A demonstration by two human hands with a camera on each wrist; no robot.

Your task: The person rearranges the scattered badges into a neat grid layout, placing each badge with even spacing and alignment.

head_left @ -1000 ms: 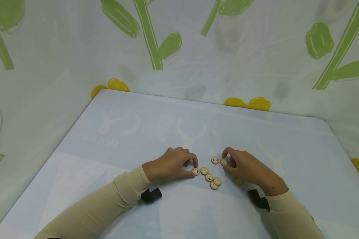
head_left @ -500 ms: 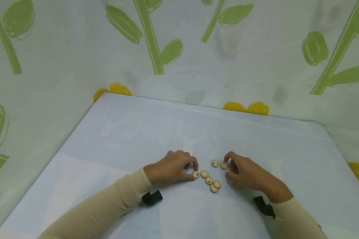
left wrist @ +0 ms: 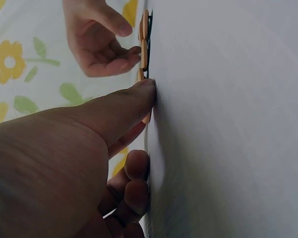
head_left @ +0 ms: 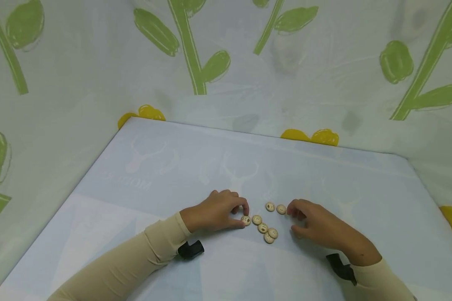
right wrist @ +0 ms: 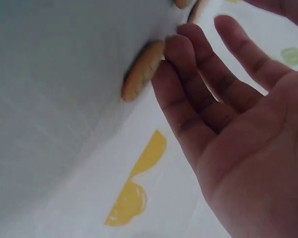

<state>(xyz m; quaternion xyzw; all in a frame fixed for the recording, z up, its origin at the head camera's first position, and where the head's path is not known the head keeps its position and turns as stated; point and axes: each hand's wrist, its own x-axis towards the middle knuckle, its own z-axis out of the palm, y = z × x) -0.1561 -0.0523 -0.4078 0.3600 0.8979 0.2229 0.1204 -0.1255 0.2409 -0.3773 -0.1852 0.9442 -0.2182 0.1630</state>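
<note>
My left hand [head_left: 217, 211] pinches a small round wooden disc [head_left: 246, 220] with dark marks, between thumb and forefinger at the table surface. Just right of it, several similar discs [head_left: 263, 228] form a slanting row, the lowest two overlapping. Two more discs lie side by side farther back, and the right one [head_left: 281, 209] is just left of my right hand [head_left: 320, 223]. The right hand's fingers are loosely bent and hold nothing. In the right wrist view, a disc [right wrist: 143, 71] stands close by the fingertips; whether they touch cannot be told. Another disc is mostly hidden under this hand.
A pale blue-white cloth with faint deer prints covers the table [head_left: 181, 150]. Behind it hangs a white curtain [head_left: 245, 71] with green stems and yellow flowers. Black wrist devices [head_left: 191, 250] sit under both forearms.
My right hand has let go of the disc it pinched and drawn back to the right. That disc stays beside its neighbour. The left hand keeps its hold; the head view has shifted slightly.
</note>
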